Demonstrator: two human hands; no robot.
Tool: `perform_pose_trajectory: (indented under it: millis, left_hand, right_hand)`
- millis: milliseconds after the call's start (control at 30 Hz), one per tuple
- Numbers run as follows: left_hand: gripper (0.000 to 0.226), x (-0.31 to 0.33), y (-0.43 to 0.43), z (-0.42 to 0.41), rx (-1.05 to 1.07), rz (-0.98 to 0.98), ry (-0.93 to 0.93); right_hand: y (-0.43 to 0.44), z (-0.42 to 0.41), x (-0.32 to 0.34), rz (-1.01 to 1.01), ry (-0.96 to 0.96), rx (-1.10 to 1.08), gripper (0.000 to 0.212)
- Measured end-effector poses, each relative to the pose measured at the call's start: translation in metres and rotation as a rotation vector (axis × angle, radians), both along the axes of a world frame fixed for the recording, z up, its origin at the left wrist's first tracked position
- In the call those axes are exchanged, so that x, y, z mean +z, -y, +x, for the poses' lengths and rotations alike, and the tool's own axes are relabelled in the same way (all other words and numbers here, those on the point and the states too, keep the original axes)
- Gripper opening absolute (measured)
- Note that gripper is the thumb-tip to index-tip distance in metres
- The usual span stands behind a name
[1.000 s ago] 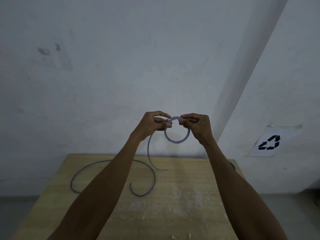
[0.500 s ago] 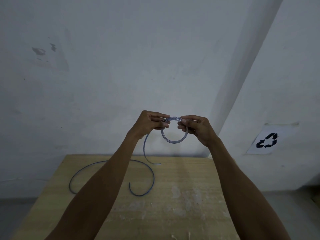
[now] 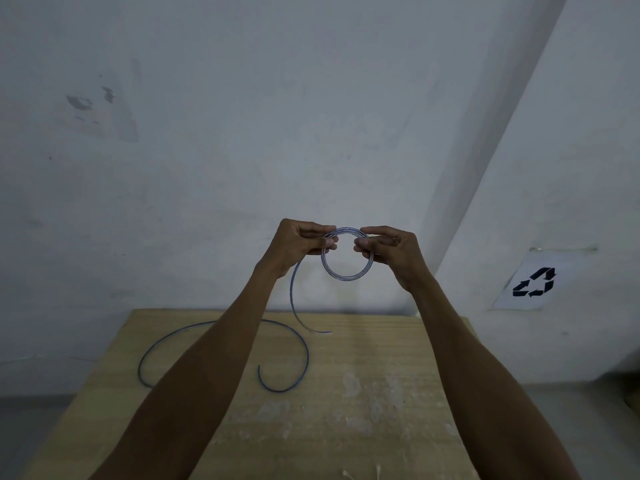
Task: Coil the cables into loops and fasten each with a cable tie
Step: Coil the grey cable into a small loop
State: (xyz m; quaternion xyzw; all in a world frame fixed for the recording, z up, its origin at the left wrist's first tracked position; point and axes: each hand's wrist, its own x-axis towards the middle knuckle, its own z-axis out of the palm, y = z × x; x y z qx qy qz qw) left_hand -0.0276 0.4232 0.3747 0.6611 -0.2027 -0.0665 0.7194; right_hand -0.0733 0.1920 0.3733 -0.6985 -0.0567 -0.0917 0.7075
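Note:
Both hands hold a small round coil of pale blue cable (image 3: pixel 346 277) up in front of the wall, above the table's far edge. My left hand (image 3: pixel 300 242) pinches the coil's upper left side. My right hand (image 3: pixel 389 247) pinches its upper right side. A loose tail of the same cable (image 3: pixel 294 303) hangs down from under my left hand and curves to the right just above the table. A second blue cable (image 3: pixel 221 327) lies uncoiled in a wide open curl on the table's left part, partly hidden by my left forearm. No cable tie is visible.
The light wooden table (image 3: pixel 363 393) has worn white patches and stands against a grey-white wall (image 3: pixel 311 116). A paper with a black recycling symbol (image 3: pixel 535 282) hangs on the wall at the right. Grey floor shows on both sides of the table.
The coil has grown a little wider and my hands have moved slightly apart. The hanging tail has swung a little and its end points right. The cable on the table has not moved.

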Motion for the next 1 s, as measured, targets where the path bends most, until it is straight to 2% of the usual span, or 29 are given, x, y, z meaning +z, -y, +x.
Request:
perform_pose_trajectory:
  millis: [133, 367, 433, 500, 567, 633, 667, 767, 867, 933, 1000]
  left_hand:
    - [0.031, 0.002, -0.002, 0.0, -0.019, 0.006, -0.012]
    - [0.022, -0.001, 0.001, 0.007, 0.022, 0.163, 0.001]
    - [0.018, -0.005, 0.006, 0.008, 0.091, 0.117, 0.019]
    - [0.013, -0.008, 0.012, 0.008, 0.211, 0.017, 0.011]
    - [0.011, -0.009, 0.019, 0.009, 0.343, -0.092, -0.015]
    - [0.012, -0.009, 0.026, 0.009, 0.44, -0.196, -0.046]
    - [0.012, -0.007, 0.029, 0.01, 0.475, -0.246, -0.057]
    - [0.012, -0.005, 0.041, 0.009, 0.542, -0.346, -0.054]
    - [0.014, -0.003, 0.052, 0.003, 0.569, -0.37, -0.036]
    - [0.014, -0.003, 0.058, 0.001, 0.557, -0.374, -0.032]
    - [0.013, -0.004, 0.061, -0.002, 0.529, -0.377, -0.038]
  right_hand:
    - [0.001, 0.002, -0.003, 0.042, -0.03, 0.015, 0.026]
    - [-0.001, 0.002, -0.007, -0.051, -0.03, -0.007, 0.026]
    - [-0.003, 0.003, -0.009, -0.099, -0.03, -0.04, 0.034]
    - [-0.007, 0.005, -0.012, -0.208, -0.057, -0.132, 0.05]
    - [-0.01, 0.007, -0.021, -0.372, -0.166, -0.32, 0.066]
    - [-0.012, 0.004, -0.031, -0.505, -0.41, -0.455, 0.074]
    - [-0.015, 0.001, -0.035, -0.499, -0.549, -0.448, 0.078]
    - [-0.03, -0.013, -0.043, -0.21, -0.787, -0.281, 0.082]
    - [-0.04, -0.018, -0.052, 0.264, -0.901, -0.111, 0.077]
    - [-0.043, -0.015, -0.058, 0.574, -0.904, -0.065, 0.059]
    - [-0.041, -0.01, -0.058, 0.716, -0.812, -0.114, 0.034]
